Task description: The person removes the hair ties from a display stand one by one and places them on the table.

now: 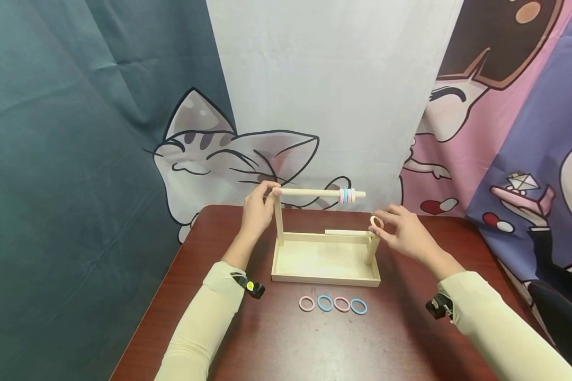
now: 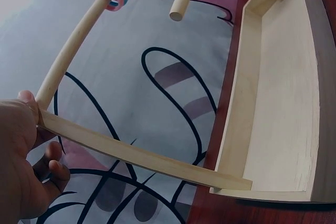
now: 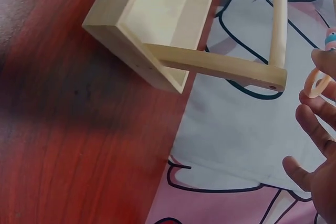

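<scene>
The left hand pinches the top of the tall post at its joint with the upper rod, the thumb on the near side and the lower fingers bent loosely off the wood. The right hand pinches a pale ring between thumb and fingertip, with its remaining fingers spread. This ring is in the air near the top of the short post; the right wrist view shows it apart from that post, and on neither rod. The upper rod runs level from the tall post and carries a close group of pink, blue and paler rings near its free end. The lower rod extends from the short post toward the tall one, and its visible length is bare. Both posts stand upright at opposite ends of a shallow wooden tray, which sits on a reddish-brown table. Four flat rings, alternating pink and blue, lie in a row on the table just in front of the tray. Behind hangs a printed curtain bearing a cat drawing.
</scene>
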`<state>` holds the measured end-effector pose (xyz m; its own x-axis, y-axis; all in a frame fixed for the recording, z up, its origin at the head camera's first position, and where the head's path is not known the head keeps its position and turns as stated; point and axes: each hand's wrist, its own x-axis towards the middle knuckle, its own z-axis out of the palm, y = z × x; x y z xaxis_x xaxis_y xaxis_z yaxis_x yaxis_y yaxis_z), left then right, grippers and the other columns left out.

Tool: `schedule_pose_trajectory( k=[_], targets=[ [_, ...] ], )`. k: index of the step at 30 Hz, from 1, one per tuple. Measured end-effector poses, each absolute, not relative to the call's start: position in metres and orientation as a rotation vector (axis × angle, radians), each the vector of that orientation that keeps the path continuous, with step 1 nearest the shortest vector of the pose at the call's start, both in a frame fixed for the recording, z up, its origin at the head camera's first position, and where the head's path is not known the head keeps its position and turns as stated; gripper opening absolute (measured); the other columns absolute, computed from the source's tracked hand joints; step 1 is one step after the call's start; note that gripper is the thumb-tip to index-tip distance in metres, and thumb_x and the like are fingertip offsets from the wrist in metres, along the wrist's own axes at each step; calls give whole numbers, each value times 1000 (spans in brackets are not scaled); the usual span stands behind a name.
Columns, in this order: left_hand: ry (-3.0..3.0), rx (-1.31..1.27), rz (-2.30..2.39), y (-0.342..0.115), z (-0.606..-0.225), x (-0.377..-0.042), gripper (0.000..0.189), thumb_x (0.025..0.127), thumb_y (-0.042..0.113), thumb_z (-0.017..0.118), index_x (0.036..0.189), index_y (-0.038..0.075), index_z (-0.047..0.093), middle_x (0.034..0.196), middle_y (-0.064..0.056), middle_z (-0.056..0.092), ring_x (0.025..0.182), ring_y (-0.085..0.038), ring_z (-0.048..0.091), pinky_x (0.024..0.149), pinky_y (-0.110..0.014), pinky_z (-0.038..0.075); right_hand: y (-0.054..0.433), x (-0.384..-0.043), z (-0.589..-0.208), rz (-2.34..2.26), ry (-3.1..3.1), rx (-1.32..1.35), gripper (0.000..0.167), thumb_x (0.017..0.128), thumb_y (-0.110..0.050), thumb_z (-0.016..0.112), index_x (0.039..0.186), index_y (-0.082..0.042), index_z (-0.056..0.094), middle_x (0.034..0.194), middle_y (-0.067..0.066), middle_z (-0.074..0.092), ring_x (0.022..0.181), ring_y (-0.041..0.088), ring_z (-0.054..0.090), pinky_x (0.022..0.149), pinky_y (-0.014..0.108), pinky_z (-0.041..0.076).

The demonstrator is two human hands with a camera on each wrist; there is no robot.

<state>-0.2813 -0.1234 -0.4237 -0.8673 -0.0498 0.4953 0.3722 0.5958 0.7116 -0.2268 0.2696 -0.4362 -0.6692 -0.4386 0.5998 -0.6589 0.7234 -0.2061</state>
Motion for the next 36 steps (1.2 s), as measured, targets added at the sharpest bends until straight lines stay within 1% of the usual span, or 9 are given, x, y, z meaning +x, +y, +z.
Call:
schedule_pose_trajectory(
  k=[3, 8, 10, 15, 22, 25, 29, 33, 36],
  targets=[
    [-2354, -258, -1201, -123, -424, -281, 31, 104, 40, 70, 123, 16, 75, 107, -10, 78, 87, -30, 70, 87, -52, 60, 271, -224, -439, 547, -2409, 834, 31, 86, -11, 94, 114, -3, 82, 90, 8, 63, 78, 20, 54, 67, 35, 47],
    [-2361, -258, -1202, -124, -424, -281, 32, 105, 43, 68, 123, 18, 75, 109, -9, 78, 85, -29, 69, 86, -51, 59, 274, -220, -443, 529, -2422, 829, 27, 85, -13, 95, 108, -7, 83, 90, 5, 65, 77, 21, 58, 67, 37, 49],
    [-2364, -256, -1206, -124, -424, -281, 33, 105, 44, 67, 124, 18, 75, 110, -9, 78, 85, -29, 69, 87, -51, 59, 276, -219, -445, 518, -2428, 835, 25, 84, -14, 95, 105, -10, 82, 88, 3, 65, 76, 19, 57, 67, 37, 48],
    [-2364, -249, -1209, -124, -424, -281, 35, 104, 46, 67, 124, 19, 75, 109, -9, 78, 87, -30, 70, 87, -52, 59, 280, -216, -448, 532, -2419, 877, 23, 83, -12, 95, 100, -14, 81, 83, -2, 62, 71, 11, 53, 63, 29, 45],
    [-2377, -249, -1207, -124, -424, -281, 36, 105, 47, 65, 125, 19, 74, 111, -9, 78, 86, -29, 70, 87, -52, 60, 286, -211, -459, 519, -2400, 920, 27, 80, -13, 96, 102, -8, 82, 80, -2, 63, 67, 13, 56, 60, 27, 44],
    [-2378, -247, -1207, -124, -424, -280, 35, 105, 47, 65, 125, 19, 74, 111, -10, 78, 87, -29, 70, 87, -52, 59, 288, -207, -462, 521, -2393, 932, 28, 78, -13, 96, 102, -8, 83, 78, -3, 62, 66, 12, 55, 59, 25, 43],
    [-2375, -243, -1209, -123, -423, -280, 33, 105, 44, 67, 124, 19, 74, 111, -10, 79, 88, -30, 71, 87, -52, 59, 288, -201, -465, 513, -2385, 942, 25, 78, -15, 96, 100, -12, 84, 77, -5, 61, 65, 10, 55, 61, 28, 42],
    [-2372, -237, -1219, -123, -423, -280, 32, 105, 43, 68, 125, 19, 75, 110, -9, 79, 86, -29, 71, 85, -51, 59, 288, -194, -469, 483, -2403, 933, 23, 77, -17, 97, 96, -17, 83, 77, -8, 62, 65, 10, 57, 66, 33, 39],
    [-2374, -235, -1221, -123, -424, -280, 32, 105, 44, 67, 125, 20, 75, 109, -9, 78, 86, -29, 70, 83, -50, 59, 287, -189, -474, 476, -2424, 931, 24, 76, -18, 98, 92, -20, 81, 77, -9, 61, 65, 7, 55, 67, 33, 38]
  ],
)
